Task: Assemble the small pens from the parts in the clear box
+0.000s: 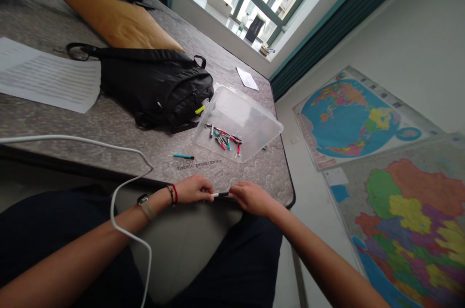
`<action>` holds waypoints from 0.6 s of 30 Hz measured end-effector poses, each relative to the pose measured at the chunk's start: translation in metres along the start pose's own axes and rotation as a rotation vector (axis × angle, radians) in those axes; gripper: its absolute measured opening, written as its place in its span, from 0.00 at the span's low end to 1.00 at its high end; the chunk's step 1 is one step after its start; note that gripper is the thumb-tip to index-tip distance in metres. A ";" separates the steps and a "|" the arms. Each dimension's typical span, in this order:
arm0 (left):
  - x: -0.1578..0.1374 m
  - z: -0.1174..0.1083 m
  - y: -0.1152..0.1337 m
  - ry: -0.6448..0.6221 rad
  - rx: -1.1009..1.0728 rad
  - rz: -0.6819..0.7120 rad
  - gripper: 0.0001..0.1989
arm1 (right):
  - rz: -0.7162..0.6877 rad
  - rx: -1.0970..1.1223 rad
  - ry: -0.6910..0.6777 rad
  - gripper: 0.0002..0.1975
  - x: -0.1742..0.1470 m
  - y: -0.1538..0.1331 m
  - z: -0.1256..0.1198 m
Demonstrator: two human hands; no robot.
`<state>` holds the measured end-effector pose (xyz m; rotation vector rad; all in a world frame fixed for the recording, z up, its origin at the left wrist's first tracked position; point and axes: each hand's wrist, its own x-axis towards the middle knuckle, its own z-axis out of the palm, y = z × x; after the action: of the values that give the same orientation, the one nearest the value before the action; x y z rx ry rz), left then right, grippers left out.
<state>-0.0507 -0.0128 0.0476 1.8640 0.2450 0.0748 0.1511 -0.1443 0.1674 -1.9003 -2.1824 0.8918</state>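
Between my two hands is a slim white-and-black pen (221,194), held level just off the mattress edge. My left hand (194,188) pinches its white end, while the fingers of my right hand (250,197) close round the black end. Part of each end is hidden by fingers. Ahead of my hands lies a blue pen with a black end (183,156), alone on the mattress. A clear plastic box (250,126) rests beyond, with several red, blue, black and white pens and pen parts (223,138) loose inside.
A black backpack (152,85) lies on the grey mattress (131,121), left of the box. Behind it are a brown envelope (123,22) and printed paper (47,75). A white cable (116,192) crosses over my left forearm. Wall maps (356,114) hang at right.
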 end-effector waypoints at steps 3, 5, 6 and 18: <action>0.000 0.003 -0.004 0.143 0.208 0.005 0.11 | 0.155 0.227 -0.104 0.12 0.004 0.007 0.008; -0.001 0.005 -0.007 0.219 0.330 0.014 0.11 | 0.283 0.427 -0.196 0.14 0.008 0.014 0.018; -0.002 0.005 -0.007 0.239 0.376 0.022 0.11 | 0.349 0.537 -0.230 0.14 0.010 0.018 0.022; 0.001 -0.002 -0.015 0.466 0.363 0.002 0.16 | 0.542 1.091 -0.133 0.19 0.036 0.037 0.021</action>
<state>-0.0519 -0.0060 0.0335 2.1894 0.6108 0.4973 0.1666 -0.1168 0.1219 -1.7673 -0.7691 1.8062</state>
